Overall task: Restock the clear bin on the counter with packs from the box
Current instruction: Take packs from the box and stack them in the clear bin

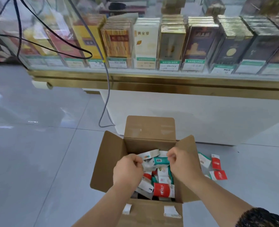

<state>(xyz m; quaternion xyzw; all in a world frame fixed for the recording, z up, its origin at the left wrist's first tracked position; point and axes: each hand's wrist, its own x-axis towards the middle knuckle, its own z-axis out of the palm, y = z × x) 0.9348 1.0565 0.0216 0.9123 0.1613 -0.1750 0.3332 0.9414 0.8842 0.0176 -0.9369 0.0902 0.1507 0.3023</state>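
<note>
Inside the open box, the left hand and right hand each have fingers curled around packs topping the pile.

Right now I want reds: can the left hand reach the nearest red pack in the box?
Probably yes: the red pack lies uncovered beside the left hand, though that hand grips a white pack.

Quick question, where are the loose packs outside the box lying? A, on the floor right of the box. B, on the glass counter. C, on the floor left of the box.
A: the loose packs lie on the floor just right of the box, beside its right flap.
</note>
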